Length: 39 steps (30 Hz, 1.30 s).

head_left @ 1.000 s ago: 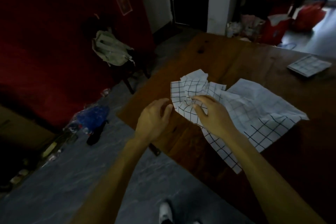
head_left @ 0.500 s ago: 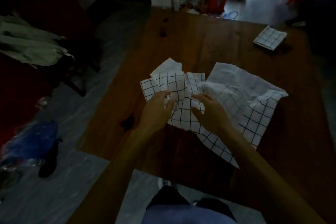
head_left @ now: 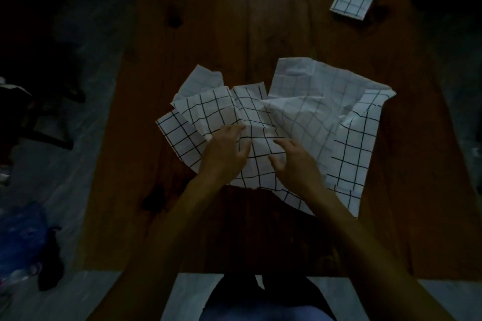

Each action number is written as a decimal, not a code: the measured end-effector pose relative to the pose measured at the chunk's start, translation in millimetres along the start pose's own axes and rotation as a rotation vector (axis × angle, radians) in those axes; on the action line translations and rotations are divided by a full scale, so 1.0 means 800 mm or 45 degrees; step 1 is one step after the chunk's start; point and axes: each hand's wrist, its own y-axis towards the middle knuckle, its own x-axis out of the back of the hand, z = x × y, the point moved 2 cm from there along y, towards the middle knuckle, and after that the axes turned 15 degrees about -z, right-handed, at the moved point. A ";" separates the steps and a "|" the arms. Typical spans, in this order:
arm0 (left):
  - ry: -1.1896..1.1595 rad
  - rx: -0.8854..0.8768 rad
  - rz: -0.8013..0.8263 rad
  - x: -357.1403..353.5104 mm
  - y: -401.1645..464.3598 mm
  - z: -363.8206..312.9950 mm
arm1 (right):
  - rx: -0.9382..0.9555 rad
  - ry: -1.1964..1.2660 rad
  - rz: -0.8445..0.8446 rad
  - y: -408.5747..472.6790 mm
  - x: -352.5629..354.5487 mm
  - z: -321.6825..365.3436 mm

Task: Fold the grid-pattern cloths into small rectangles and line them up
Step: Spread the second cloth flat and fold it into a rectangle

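Observation:
A crumpled white cloth with a black grid [head_left: 300, 117] lies spread over the middle of the brown wooden table [head_left: 234, 21], part of it turned pale side up. My left hand [head_left: 224, 154] rests on its near left part with fingers extended over the fabric. My right hand [head_left: 294, 161] lies on the cloth just to the right, fingers loosely spread and slightly bent. Whether either hand pinches fabric is unclear in the dim light. A folded grid-pattern rectangle [head_left: 353, 0] sits at the table's far right corner.
The room is dim. Grey floor [head_left: 78, 138] runs along the table's left side, with a blue bag [head_left: 20, 237] and a dark object on it. Red and white items stand beyond the far edge. My legs show below the near edge.
The view swung from the table's left corner to square over it. My left hand moved from the table edge onto the cloth, and both hands now lie on it side by side.

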 end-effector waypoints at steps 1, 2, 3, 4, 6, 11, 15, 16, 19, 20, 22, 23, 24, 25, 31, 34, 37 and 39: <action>0.008 -0.008 0.006 -0.005 0.004 -0.001 | -0.023 0.011 0.012 0.002 -0.005 -0.003; 0.012 -0.011 0.013 -0.009 0.007 -0.002 | -0.048 0.022 0.024 0.003 -0.009 -0.005; 0.015 -0.011 0.017 -0.013 0.009 -0.003 | -0.073 0.026 0.033 0.004 -0.013 -0.007; 0.017 -0.009 0.022 -0.016 0.011 -0.003 | -0.096 0.017 0.032 0.006 -0.016 -0.008; 0.026 -0.014 0.027 -0.023 0.014 -0.002 | -0.153 -0.019 0.001 0.010 -0.020 -0.009; 0.040 -0.020 0.014 -0.031 0.023 -0.002 | -0.283 -0.152 0.007 0.019 -0.026 -0.013; 0.031 -0.039 0.007 -0.036 0.028 -0.007 | -0.333 -0.072 -0.001 0.024 -0.026 -0.014; 0.024 -0.047 0.008 -0.036 0.030 -0.009 | -0.319 -0.020 -0.039 0.026 -0.025 -0.013; 0.022 -0.106 0.037 -0.031 0.040 -0.017 | -0.182 0.162 -0.120 0.031 -0.013 -0.003; 0.046 -0.154 0.063 -0.027 0.044 -0.020 | -0.119 0.200 -0.127 0.033 -0.006 0.003; 0.131 -0.287 0.130 -0.016 0.055 -0.031 | -0.001 0.247 -0.115 0.036 0.012 0.017; 0.161 -0.340 0.161 -0.008 0.062 -0.038 | 0.058 0.261 -0.099 0.039 0.021 0.024; 0.180 -0.382 0.184 0.000 0.069 -0.047 | 0.111 0.273 -0.081 0.042 0.030 0.032; 0.197 -0.413 0.208 0.007 0.075 -0.055 | 0.148 0.287 -0.060 0.045 0.040 0.039; 0.105 -0.504 0.301 0.040 0.110 -0.100 | 0.248 0.312 -0.006 0.064 0.109 0.065; 0.019 -0.571 0.326 0.053 0.121 -0.122 | 0.303 0.329 -0.107 0.069 0.144 0.065; 0.031 -0.702 0.392 0.056 0.133 -0.139 | 0.370 0.343 -0.217 0.076 0.182 0.066; -0.016 -0.745 0.413 0.061 0.141 -0.152 | 0.386 0.326 -0.268 0.084 0.208 0.068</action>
